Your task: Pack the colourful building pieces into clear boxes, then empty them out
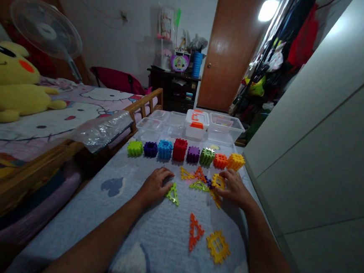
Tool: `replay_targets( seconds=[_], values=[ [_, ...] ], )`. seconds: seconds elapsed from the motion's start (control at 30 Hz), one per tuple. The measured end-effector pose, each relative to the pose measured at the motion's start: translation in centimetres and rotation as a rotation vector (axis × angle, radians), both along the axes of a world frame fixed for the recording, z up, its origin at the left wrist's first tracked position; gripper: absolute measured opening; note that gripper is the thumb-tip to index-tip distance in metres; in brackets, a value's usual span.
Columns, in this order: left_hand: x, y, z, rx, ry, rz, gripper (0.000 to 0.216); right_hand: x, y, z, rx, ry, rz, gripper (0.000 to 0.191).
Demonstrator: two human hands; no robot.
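Note:
My left hand (pixel 156 186) is low over the cloth, with a gap between its thumb and curved fingers. Its thumb tip is at a lime-green triangular building piece (pixel 173 195); I cannot tell whether it presses on it. My right hand (pixel 233 187) grips a yellow square building piece (pixel 218 181) between thumb and fingers. Beside that piece lie a lime-green triangle (pixel 198 186), an orange triangle (pixel 199 174), a yellow triangle (pixel 185 174) and a partly hidden purple piece (pixel 209 182). Nearer me are another orange triangle (pixel 195 231) and a yellow square piece (pixel 218 246).
Behind the loose pieces runs a row of colored block stacks, among them a red stack (pixel 179 150) and a yellow stack (pixel 236 162). Clear plastic bins (pixel 226 128) and a lidded box (pixel 196 125) stand farther back. A wooden bed rail (pixel 145 102) borders the left, a pale cabinet (pixel 324 122) the right.

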State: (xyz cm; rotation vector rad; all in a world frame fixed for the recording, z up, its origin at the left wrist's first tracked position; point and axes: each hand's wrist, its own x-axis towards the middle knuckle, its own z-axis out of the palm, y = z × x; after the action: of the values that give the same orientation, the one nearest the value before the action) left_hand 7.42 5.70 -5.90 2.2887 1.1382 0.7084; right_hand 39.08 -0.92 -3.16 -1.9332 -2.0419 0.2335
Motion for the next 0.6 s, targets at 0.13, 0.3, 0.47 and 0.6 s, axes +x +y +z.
replay_targets(
  seconds=[0.13,0.3,0.47,0.6],
  values=[
    [0.0,0.1,-0.2,0.0,-0.017,0.0,0.022,2.8,0.3,-0.7,-0.063,-0.032,-0.124,0.038],
    [0.0,0.3,-0.5,0.002,-0.038,-0.006,0.024,3.5,0.6,-1.5,-0.155,-0.049,-0.192,0.035],
    [0.0,0.4,-0.5,0.01,-0.053,-0.009,0.023,3.5,0.2,-0.5,-0.163,-0.032,-0.226,0.053],
    [-0.1,0.5,-0.6,0.016,-0.051,-0.008,0.022,2.8,-1.4,2.1,-0.164,0.106,-0.055,0.038]
  ],
)
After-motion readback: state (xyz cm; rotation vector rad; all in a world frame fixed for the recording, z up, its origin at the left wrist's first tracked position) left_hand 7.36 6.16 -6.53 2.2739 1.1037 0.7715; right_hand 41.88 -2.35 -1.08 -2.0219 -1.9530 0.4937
